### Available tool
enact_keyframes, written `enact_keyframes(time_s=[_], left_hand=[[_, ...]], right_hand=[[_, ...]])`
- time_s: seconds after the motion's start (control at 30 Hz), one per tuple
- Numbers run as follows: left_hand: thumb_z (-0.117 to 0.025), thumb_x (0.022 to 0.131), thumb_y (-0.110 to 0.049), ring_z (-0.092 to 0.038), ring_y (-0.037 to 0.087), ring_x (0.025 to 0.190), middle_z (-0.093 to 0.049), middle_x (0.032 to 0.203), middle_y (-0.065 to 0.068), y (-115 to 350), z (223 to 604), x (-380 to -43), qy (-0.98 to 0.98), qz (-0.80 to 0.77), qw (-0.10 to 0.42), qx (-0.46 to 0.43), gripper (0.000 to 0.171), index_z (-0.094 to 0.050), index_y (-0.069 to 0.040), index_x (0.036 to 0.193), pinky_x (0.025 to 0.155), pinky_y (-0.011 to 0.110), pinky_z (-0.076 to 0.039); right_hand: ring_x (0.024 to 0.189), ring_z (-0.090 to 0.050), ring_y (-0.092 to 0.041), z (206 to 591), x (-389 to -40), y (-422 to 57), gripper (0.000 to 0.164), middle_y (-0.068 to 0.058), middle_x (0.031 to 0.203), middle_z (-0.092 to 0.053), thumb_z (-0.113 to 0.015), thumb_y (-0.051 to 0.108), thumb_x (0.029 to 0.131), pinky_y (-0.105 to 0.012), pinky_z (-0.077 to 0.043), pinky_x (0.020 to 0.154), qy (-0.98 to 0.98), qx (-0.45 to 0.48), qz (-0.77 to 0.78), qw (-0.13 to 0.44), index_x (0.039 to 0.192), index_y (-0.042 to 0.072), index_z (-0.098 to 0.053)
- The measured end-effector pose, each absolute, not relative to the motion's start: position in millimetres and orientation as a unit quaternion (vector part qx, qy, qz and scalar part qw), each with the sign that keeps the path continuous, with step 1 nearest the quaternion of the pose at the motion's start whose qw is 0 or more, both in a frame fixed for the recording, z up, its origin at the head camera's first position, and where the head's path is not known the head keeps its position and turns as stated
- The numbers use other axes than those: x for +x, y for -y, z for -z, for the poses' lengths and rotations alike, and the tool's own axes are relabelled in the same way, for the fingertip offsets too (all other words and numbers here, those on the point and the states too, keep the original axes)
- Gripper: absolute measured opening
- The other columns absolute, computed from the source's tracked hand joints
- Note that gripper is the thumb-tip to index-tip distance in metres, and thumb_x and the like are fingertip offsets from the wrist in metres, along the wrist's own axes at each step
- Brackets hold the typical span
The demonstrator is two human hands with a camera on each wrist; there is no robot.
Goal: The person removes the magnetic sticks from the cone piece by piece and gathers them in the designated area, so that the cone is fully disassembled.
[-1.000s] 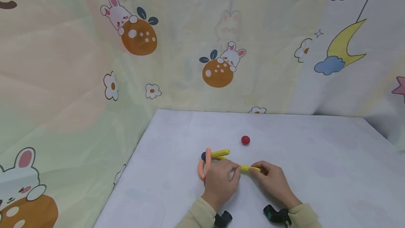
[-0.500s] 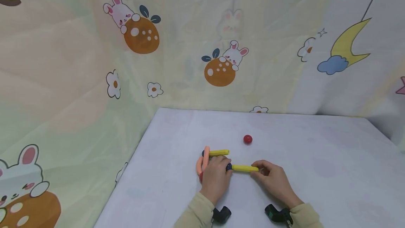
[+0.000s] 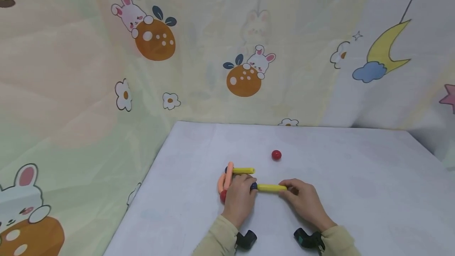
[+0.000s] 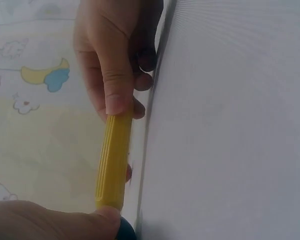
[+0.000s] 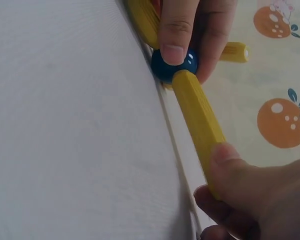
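A ribbed yellow rod (image 3: 271, 188) lies level between my hands, its left end against a dark blue ball (image 5: 162, 67). My left hand (image 3: 241, 197) pinches that ball between thumb and fingers, as the right wrist view shows. The rod's free end is pinched by the thumb and fingers of my right hand (image 3: 306, 200). Beyond the left hand, a joined frame shows a curved orange rod (image 3: 229, 177), a second yellow rod (image 3: 244, 170) and a red ball (image 3: 222, 196). My left hand hides part of this frame.
A loose red ball (image 3: 276, 155) sits on the white tabletop (image 3: 355, 177), farther back than the hands. Behind the table hangs a printed cloth (image 3: 199, 50) with rabbits and oranges. Black wrist cameras (image 3: 309, 239) are on both wrists.
My left hand has shifted slightly left, and its grip uncovers the blue ball at the rod's end. The right hand keeps hold of the rod's other end.
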State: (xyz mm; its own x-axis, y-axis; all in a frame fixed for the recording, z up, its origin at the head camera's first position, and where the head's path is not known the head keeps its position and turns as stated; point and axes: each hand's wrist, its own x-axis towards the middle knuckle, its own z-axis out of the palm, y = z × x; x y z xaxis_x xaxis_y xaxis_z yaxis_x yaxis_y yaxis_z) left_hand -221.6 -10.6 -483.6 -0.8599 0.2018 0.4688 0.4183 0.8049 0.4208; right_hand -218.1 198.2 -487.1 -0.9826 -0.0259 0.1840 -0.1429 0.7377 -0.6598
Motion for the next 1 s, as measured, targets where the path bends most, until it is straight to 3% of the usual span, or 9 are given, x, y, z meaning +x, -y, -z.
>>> enact_keyframes(time_s=[0.2, 0.43, 0.6, 0.83, 1.0], left_hand=[[-0.081, 0.079, -0.01, -0.06, 0.017, 0.095, -0.068, 0.103, 0.0, 15, 484, -225, 0.928, 0.265, 0.208, -0.158, 0.025, -0.075, -0.008, 0.103, 0.085, 0.029, -0.051], [-0.081, 0.079, -0.009, -0.06, 0.018, 0.096, -0.068, 0.105, 0.001, 15, 485, -226, 0.929, 0.266, 0.207, -0.153, 0.025, -0.074, -0.008, 0.103, 0.085, 0.03, -0.053], [-0.08, 0.079, -0.008, -0.06, 0.018, 0.096, -0.068, 0.105, 0.001, 13, 486, -225, 0.925, 0.28, 0.21, -0.147, 0.024, -0.074, -0.008, 0.103, 0.085, 0.03, -0.053], [-0.08, 0.08, -0.01, -0.059, 0.017, 0.095, -0.068, 0.104, 0.001, 14, 485, -225, 0.928, 0.276, 0.206, -0.142, 0.024, -0.075, -0.009, 0.104, 0.083, 0.029, -0.053], [-0.08, 0.079, -0.01, -0.059, 0.017, 0.095, -0.068, 0.104, 0.0, 13, 486, -225, 0.927, 0.278, 0.209, -0.141, 0.025, -0.075, -0.009, 0.103, 0.082, 0.029, -0.053]], right_hand=[[0.075, -0.051, -0.013, 484, -225, -211, 0.021, -0.001, 0.097, -0.067, -0.073, 0.017, 0.088, -0.023, -0.043, 0.063, 0.926, 0.043, -0.366, 0.082, 0.108, 0.013, -0.07], [0.086, -0.059, -0.02, 479, -241, -247, 0.029, -0.013, 0.112, -0.066, -0.068, 0.024, 0.092, -0.026, -0.047, 0.065, 0.923, 0.001, -0.374, 0.084, 0.117, 0.009, -0.068], [0.094, -0.058, -0.027, 476, -265, -286, 0.033, -0.017, 0.115, -0.065, -0.064, 0.029, 0.095, -0.031, -0.045, 0.07, 0.932, -0.02, -0.348, 0.096, 0.12, 0.007, -0.066], [0.104, -0.053, -0.036, 478, -290, -327, 0.042, -0.024, 0.122, -0.061, -0.059, 0.035, 0.098, -0.048, -0.044, 0.083, 0.936, -0.028, -0.342, 0.076, 0.125, 0.004, -0.062], [0.104, -0.051, -0.035, 479, -299, -338, 0.044, -0.024, 0.125, -0.059, -0.059, 0.037, 0.097, -0.048, -0.043, 0.083, 0.942, -0.025, -0.329, 0.055, 0.127, 0.006, -0.062]])
